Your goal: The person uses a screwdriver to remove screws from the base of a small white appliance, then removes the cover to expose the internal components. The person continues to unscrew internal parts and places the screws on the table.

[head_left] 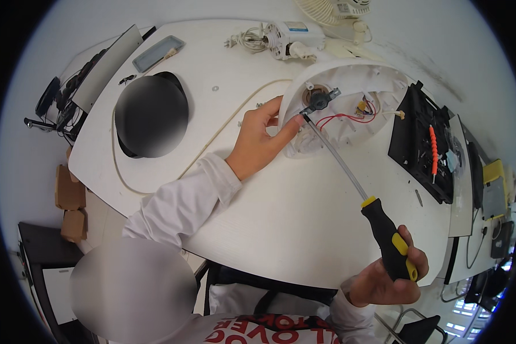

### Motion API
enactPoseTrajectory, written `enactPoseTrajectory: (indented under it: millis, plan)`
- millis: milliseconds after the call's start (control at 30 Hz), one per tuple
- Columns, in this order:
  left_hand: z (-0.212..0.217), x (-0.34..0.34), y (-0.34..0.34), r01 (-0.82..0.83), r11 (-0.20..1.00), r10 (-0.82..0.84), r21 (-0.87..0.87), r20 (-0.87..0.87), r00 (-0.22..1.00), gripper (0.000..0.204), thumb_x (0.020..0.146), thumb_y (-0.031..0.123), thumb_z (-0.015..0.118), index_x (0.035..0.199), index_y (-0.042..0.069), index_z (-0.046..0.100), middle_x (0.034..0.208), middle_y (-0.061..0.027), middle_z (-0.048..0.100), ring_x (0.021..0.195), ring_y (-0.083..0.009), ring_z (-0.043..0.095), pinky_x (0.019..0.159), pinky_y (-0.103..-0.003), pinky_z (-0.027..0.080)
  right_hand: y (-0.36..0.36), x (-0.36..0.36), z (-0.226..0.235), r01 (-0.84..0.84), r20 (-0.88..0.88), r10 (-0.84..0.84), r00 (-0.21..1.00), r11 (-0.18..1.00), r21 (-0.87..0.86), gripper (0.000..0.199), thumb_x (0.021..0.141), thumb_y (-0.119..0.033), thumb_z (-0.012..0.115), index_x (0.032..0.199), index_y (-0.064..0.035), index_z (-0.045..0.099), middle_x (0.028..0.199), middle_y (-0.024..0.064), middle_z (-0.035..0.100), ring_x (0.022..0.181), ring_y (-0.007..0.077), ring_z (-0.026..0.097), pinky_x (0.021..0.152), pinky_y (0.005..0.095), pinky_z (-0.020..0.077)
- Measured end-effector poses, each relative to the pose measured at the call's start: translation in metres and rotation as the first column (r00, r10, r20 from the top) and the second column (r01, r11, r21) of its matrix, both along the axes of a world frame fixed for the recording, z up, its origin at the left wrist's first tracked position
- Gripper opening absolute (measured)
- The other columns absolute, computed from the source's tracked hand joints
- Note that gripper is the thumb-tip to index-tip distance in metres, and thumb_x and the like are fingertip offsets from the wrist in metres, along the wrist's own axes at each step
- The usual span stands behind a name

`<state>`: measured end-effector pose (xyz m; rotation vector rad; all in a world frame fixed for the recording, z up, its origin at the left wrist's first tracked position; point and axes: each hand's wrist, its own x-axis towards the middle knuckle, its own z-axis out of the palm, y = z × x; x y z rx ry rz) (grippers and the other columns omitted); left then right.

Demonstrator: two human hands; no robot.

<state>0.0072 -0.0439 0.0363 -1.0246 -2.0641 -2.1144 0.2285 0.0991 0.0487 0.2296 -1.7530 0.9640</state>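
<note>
My left hand (258,140) grips the near-left rim of a white plastic housing (378,77), fingers outside and thumb inside near a small dark part. The housing lies with its hollow side up. Inside sit a black speaker-like or motor-like part (320,101) on a metal bracket, red wires (350,117) and several screw posts. In my right hand (387,284), at the lower right, is a screwdriver (384,229) with a black and yellow handle. Its long shaft slants up to the left, and its tip meets the bracket's near end beside my left thumb. Whether a screw is there is hidden.
A black tool case (421,137) with an orange-handled tool (433,150) lies right of the housing. Behind stand a white motor unit (295,39) with coiled cord and a cream fan (327,10). A pale cable (221,129) curves across the table; a grey tray (159,53) lies far left.
</note>
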Motion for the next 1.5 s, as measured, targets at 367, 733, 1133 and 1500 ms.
enactPoseTrajectory:
  millis: [367,733,1133,1500]
  plan:
    - [-0.001,0.003,0.000,-0.021,0.999,0.020,-0.039,-0.012,1.000,0.025,0.089,0.015,0.057,0.108,-0.002,0.058,0.088,-0.0007,0.061,0.079,-0.0071,0.052,0.078,-0.025,0.043,-0.003,0.007,0.003,-0.067,0.045,0.061,0.997,0.984,0.166,0.026,0.083,-0.016,0.059,0.102,-0.0331,0.050,0.119,0.0029,0.041,0.110,0.0354,0.049,0.091,0.0409,0.0498]
    - [-0.006,0.001,0.001,-0.064,0.998,0.063,-0.016,-0.088,0.994,0.023,0.087,0.016,0.057,0.103,0.000,0.058,0.080,-0.0080,0.065,0.071,-0.0123,0.059,0.070,-0.028,0.046,-0.028,0.001,-0.002,-0.435,-0.087,0.453,0.887,0.885,0.167,0.044,0.080,-0.006,0.061,0.119,-0.0240,0.052,0.109,0.0131,0.042,0.110,0.0353,0.050,0.099,0.0451,0.0423]
    - [-0.003,0.002,0.000,-0.078,0.996,0.076,-0.033,-0.075,0.994,0.025,0.087,0.017,0.058,0.104,-0.001,0.058,0.080,-0.0091,0.066,0.071,-0.0115,0.059,0.069,-0.027,0.048,-0.020,0.020,0.011,0.012,0.244,-0.091,0.966,0.952,0.307,0.039,0.073,-0.025,0.074,0.099,-0.0423,0.050,0.109,0.0042,0.037,0.104,0.0285,0.045,0.074,0.0279,0.0512]
    - [-0.005,0.001,0.001,-0.079,0.996,0.076,-0.046,-0.069,0.995,0.025,0.088,0.020,0.056,0.103,0.001,0.058,0.079,-0.0076,0.065,0.071,-0.0119,0.060,0.068,-0.027,0.047,-0.022,0.023,0.008,-0.141,0.281,0.040,0.959,0.926,0.350,0.032,0.076,-0.022,0.069,0.097,-0.0411,0.053,0.116,0.0105,0.043,0.106,0.0340,0.048,0.075,0.0341,0.0516]
